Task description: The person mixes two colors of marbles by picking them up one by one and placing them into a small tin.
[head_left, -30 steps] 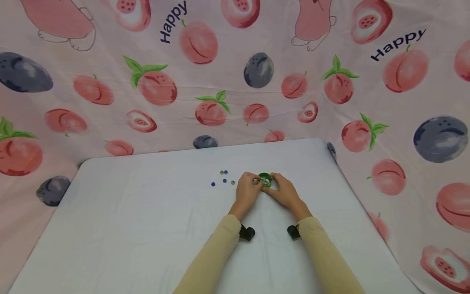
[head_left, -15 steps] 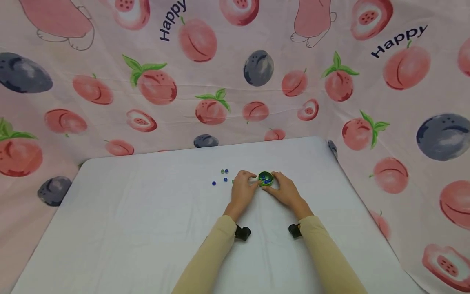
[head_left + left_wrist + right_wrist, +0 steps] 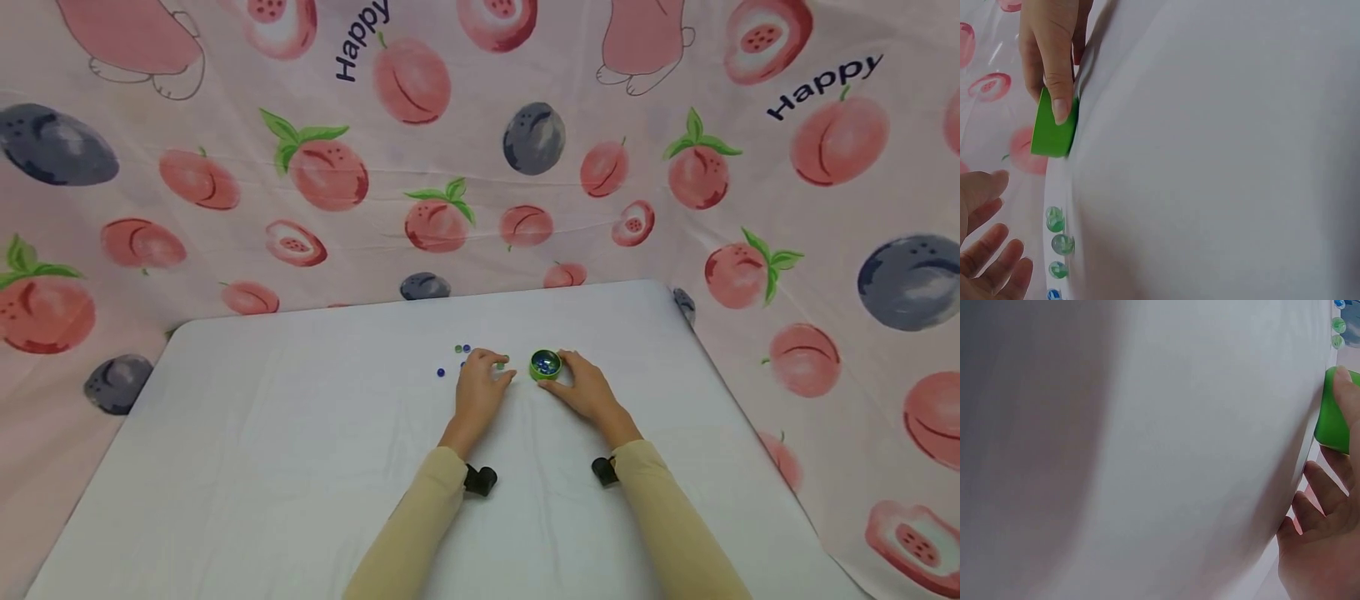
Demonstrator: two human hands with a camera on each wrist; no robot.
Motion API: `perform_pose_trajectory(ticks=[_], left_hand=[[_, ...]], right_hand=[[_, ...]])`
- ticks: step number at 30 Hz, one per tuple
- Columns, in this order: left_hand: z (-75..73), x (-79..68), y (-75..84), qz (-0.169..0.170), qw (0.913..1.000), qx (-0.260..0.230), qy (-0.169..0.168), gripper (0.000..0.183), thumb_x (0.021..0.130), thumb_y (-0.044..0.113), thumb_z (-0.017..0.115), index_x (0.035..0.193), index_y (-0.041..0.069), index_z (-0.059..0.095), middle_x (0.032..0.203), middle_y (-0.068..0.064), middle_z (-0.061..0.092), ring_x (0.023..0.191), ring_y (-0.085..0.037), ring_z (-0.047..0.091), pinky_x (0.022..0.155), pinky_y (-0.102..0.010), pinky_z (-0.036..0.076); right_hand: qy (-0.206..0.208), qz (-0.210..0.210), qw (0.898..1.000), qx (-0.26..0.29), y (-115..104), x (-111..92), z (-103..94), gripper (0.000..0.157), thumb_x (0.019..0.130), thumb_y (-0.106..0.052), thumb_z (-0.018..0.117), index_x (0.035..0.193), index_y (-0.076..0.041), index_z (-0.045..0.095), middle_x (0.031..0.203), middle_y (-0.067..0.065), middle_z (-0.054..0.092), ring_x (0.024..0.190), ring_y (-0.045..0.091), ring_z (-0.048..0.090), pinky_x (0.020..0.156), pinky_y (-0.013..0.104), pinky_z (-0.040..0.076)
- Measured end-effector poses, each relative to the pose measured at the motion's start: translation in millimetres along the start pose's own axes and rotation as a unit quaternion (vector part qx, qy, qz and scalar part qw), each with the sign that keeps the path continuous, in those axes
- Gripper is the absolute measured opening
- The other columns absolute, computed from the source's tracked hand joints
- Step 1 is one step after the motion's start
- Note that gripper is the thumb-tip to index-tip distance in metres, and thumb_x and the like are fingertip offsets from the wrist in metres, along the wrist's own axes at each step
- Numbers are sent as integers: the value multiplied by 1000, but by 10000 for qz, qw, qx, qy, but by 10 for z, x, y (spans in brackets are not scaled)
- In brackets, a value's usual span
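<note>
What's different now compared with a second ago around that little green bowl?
The left grip has moved leftward, from the rim of the small round green bowl to the loose blue and green glassy marbles; it is open, holding nothing visible. The right grip still holds the bowl, which stayed put.

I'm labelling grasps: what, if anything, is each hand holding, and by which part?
The right hand holds the green container by its outer side; the left hand holds nothing.

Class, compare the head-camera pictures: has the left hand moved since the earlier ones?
Yes. Judged against the table's far right corner, the left hand has moved to the person's left, away from the green cup and toward the blue marble.
</note>
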State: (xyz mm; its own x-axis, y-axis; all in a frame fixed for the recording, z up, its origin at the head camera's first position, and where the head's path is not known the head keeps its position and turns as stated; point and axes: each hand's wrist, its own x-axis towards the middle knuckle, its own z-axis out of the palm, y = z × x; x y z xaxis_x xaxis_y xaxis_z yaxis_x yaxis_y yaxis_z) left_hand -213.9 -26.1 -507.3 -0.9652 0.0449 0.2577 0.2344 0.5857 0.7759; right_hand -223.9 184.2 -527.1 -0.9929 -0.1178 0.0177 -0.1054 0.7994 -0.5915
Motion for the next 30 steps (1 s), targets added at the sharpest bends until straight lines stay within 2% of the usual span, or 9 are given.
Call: perform_pose_trajectory(ticks=[10, 20, 24, 30], left_hand=[[-77, -71, -112, 126, 9996, 124, 226, 24, 90, 9, 84, 109, -4, 78, 112, -15, 68, 109, -33, 68, 98, -47, 56], [-41, -140, -256, 59, 9992, -222, 330, 23, 89, 5, 83, 109, -7, 77, 111, -19, 69, 109, -36, 67, 99, -50, 55], [-29, -164, -286, -94, 9987, -370, 346, 24, 89, 4, 83, 109, -7, 77, 112, -20, 69, 109, -37, 66, 99, -49, 55], [0, -192, -315, -117, 9973, -541, 492, 23, 87, 2, 84, 107, -8, 77, 109, -20, 69, 106, -37, 66, 97, -50, 55]], right_hand=[[15, -43, 10000, -17, -8, -5, -3, 71, 99, -38, 75, 150, 4, 50, 157, 25, 50, 154, 45, 35, 125, 59, 29], [-10, 23, 10000, 23, -1, 10, 1, 73, 99, -38, 75, 152, 4, 48, 159, 24, 49, 156, 44, 32, 126, 58, 27], [-28, 59, 10000, 25, -3, 8, 1, 74, 99, -39, 75, 152, 3, 48, 159, 24, 48, 155, 44, 32, 126, 58, 27], [-69, 82, 9999, 124, -13, 2, -12, 74, 98, -39, 75, 153, 3, 48, 160, 24, 48, 156, 43, 31, 126, 57, 27]])
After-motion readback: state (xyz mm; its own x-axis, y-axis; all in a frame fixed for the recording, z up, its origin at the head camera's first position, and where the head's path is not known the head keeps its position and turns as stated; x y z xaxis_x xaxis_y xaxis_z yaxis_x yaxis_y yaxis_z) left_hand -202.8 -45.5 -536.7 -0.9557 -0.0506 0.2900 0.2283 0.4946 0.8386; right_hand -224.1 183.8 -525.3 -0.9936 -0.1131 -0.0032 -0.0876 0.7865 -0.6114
